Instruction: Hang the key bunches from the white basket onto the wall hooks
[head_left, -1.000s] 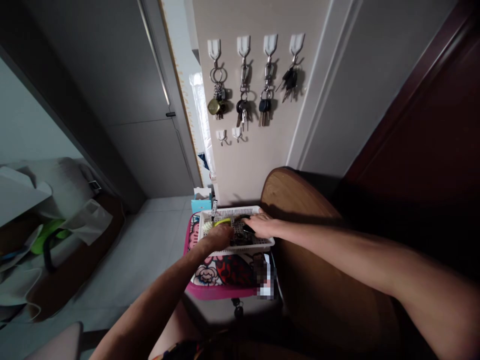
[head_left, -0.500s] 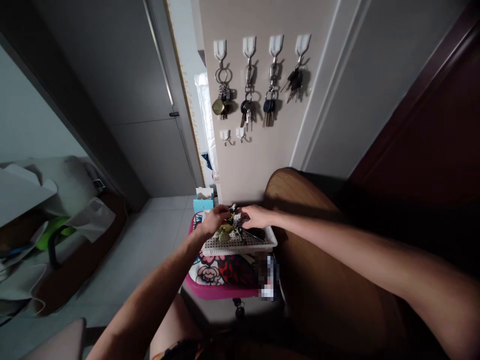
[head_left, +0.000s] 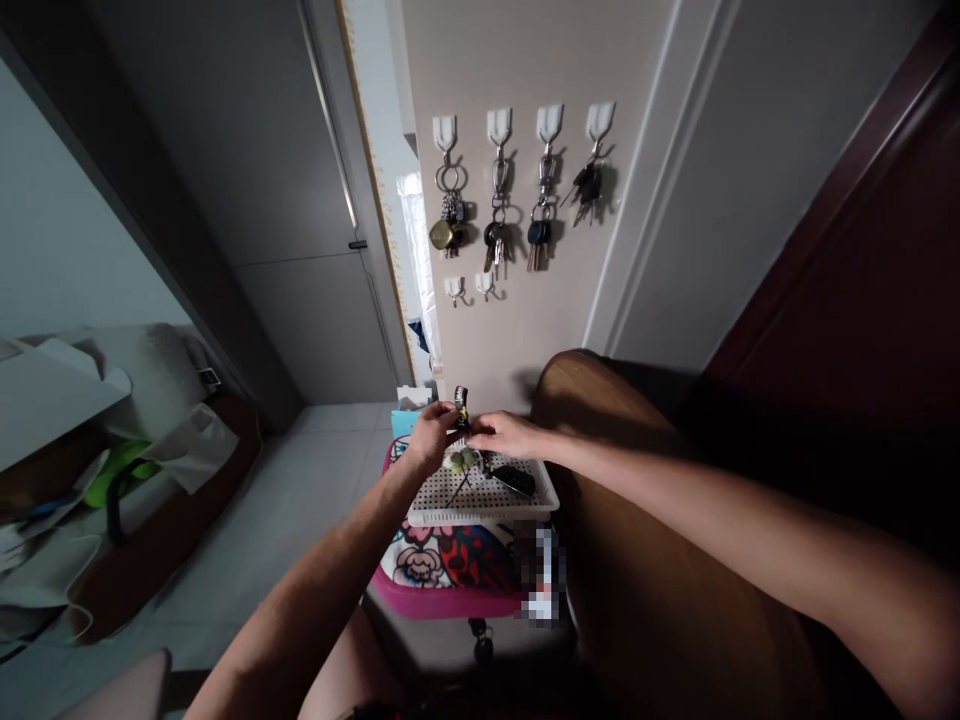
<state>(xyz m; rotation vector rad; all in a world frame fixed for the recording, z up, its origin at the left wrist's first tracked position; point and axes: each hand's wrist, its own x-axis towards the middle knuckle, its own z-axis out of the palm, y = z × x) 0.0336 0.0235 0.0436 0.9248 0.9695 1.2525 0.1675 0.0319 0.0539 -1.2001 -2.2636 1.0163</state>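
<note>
Both my hands meet just above a white perforated basket [head_left: 480, 508]. My left hand [head_left: 429, 437] pinches the top of a key bunch [head_left: 461, 440] with a pale green charm hanging from it. On the other side of the same bunch, my right hand [head_left: 504, 436] is closed on it too. A dark key fob [head_left: 514, 480] lies in the basket under my right hand. On the wall above, several key bunches [head_left: 496, 228] hang from white hooks, and two small white hooks [head_left: 468, 289] below them are bare.
The basket rests on a pink patterned stool [head_left: 450, 572]. A rounded wooden chair back [head_left: 600, 440] stands to the right, beside a dark wooden door [head_left: 862, 260]. A small blue box [head_left: 406, 415] sits on the floor by the wall. Bags and clutter [head_left: 112, 470] lie at the left.
My hands have lifted the key bunch with the green charm out of the basket and raised it slightly. The camera view has tilted down a little.
</note>
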